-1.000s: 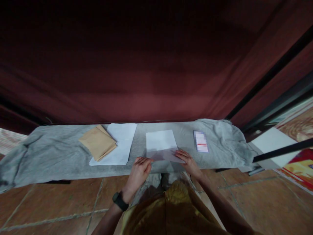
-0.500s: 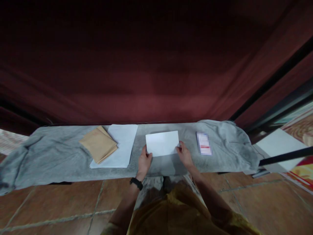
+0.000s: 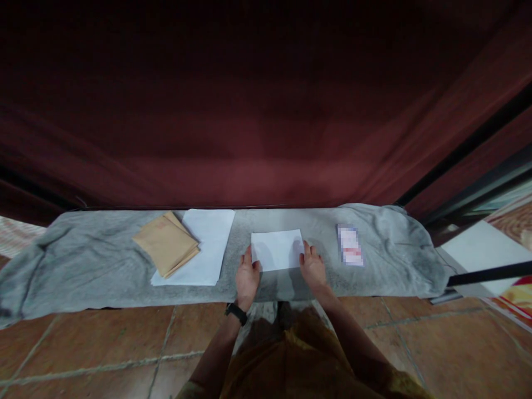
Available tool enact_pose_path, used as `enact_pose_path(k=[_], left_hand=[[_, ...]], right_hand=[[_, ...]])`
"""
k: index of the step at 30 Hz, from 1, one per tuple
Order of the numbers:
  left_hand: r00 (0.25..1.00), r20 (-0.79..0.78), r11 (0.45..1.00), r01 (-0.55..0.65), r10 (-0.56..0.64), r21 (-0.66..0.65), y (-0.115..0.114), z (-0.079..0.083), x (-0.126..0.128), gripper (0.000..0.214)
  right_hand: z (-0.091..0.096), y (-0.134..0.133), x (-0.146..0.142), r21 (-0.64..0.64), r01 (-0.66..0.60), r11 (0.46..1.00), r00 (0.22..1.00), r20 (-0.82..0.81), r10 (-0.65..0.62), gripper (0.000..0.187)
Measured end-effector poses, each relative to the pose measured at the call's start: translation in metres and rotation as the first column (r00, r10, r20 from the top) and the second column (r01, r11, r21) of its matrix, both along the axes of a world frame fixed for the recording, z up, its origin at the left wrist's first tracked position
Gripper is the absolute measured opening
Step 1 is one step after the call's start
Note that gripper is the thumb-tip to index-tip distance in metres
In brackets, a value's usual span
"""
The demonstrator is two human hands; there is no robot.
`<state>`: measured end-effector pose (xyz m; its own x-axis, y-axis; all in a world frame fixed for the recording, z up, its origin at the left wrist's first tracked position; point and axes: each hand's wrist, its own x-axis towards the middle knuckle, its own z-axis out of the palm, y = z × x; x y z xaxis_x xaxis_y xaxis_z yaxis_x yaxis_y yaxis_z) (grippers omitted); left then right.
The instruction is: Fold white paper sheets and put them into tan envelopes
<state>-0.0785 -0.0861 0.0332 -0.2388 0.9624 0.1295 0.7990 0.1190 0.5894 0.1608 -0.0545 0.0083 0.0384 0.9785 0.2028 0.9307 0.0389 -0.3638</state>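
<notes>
A white sheet of paper, looking folded to a small rectangle, lies flat on the grey cloth in front of me. At its left edge is my left hand, fingers extended and thumb beside the paper. My right hand rests by the right edge with its fingers spread. Both hands are open and touch or nearly touch the edges; neither grips the paper. Shadows of the hands fall across it.
Brown envelopes lie on a stack of white paper to the left. A blurred pinkish packet lies to the right. Grey cloth covers the narrow bench, with a dark red panel behind it.
The white paper, held between both hands before, has come down onto the cloth. Both hands have loosened, their fingers now spread beside its edges.
</notes>
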Motion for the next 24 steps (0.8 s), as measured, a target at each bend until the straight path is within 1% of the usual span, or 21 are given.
enact_pose_path(k=[2, 3, 5, 7, 8, 9, 11, 13, 15, 20, 24], left_hand=[[0.993, -0.119, 1.0, -0.017, 0.018, 0.01, -0.001, 0.004, 0.006, 0.055], [0.985, -0.17, 1.0, -0.002, 0.006, 0.025, -0.001, 0.005, 0.01, 0.054], [0.965, -0.254, 0.995, 0.087, -0.07, 0.057, 0.002, 0.003, 0.023, 0.054], [0.941, -0.303, 0.982, 0.178, -0.154, 0.056, 0.008, -0.002, 0.038, 0.055], [0.925, -0.323, 0.975, 0.22, -0.198, 0.033, 0.011, -0.007, 0.045, 0.056], [0.909, -0.337, 0.966, 0.258, -0.244, -0.001, 0.015, -0.011, 0.051, 0.057], [0.888, -0.354, 0.955, 0.291, -0.294, -0.061, 0.021, -0.02, 0.058, 0.06], [0.884, -0.365, 0.956, 0.281, -0.292, -0.084, 0.027, -0.027, 0.059, 0.061], [0.888, -0.373, 0.963, 0.261, -0.268, -0.072, 0.03, -0.029, 0.054, 0.06], [0.913, -0.365, 0.982, 0.186, -0.183, -0.028, 0.033, -0.025, 0.036, 0.06], [0.931, -0.345, 0.992, 0.123, -0.116, -0.003, 0.032, -0.025, 0.022, 0.061]], right_hand=[[0.002, 0.0, -0.003, 0.034, -0.018, 0.999, 1.0, -0.006, 0.018, 0.049], [0.003, 0.0, -0.007, 0.061, -0.04, 0.997, 0.999, -0.02, 0.041, 0.049], [0.005, 0.002, -0.021, 0.107, -0.121, 0.987, 0.989, -0.071, 0.129, 0.048], [0.006, 0.005, -0.04, 0.131, -0.241, 0.962, 0.957, -0.132, 0.258, 0.047], [0.006, 0.006, -0.05, 0.132, -0.284, 0.95, 0.941, -0.152, 0.302, 0.047], [0.005, 0.008, -0.059, 0.126, -0.313, 0.941, 0.93, -0.161, 0.331, 0.047], [0.001, 0.011, -0.072, 0.105, -0.355, 0.929, 0.918, -0.147, 0.368, 0.048], [-0.004, 0.013, -0.075, 0.09, -0.353, 0.932, 0.926, -0.107, 0.361, 0.048], [-0.01, 0.013, -0.07, 0.095, -0.324, 0.941, 0.942, -0.059, 0.331, 0.047], [-0.017, 0.014, -0.049, 0.131, -0.256, 0.958, 0.966, 0.015, 0.257, 0.05], [-0.016, 0.015, -0.034, 0.08, -0.176, 0.981, 0.984, 0.025, 0.174, 0.055]])
